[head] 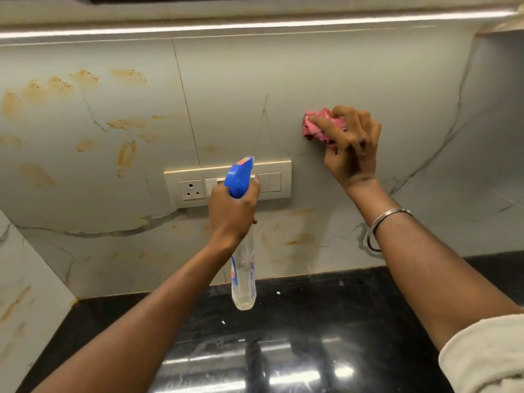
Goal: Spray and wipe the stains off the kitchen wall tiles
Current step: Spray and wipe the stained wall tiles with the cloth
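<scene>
My left hand (pixel 231 211) grips the neck of a clear spray bottle (pixel 244 268) with a blue trigger head, its nozzle pointing at the grey wall tiles (pixel 283 80). My right hand (pixel 353 148) holds a crumpled pink cloth (pixel 313 127) and presses it against the tile to the right of the switch panel. Orange-brown stains (pixel 126 154) smear the tiles on the left, and more stains show below the panel. The tile around the cloth looks free of stains.
A cream switch and socket panel (pixel 198 184) sits on the wall right behind the spray head. A glossy black countertop (pixel 312 336) runs below the tiles. A side wall with stains (pixel 17 302) closes the left corner. An overhead cabinet edge (pixel 255 24) runs above.
</scene>
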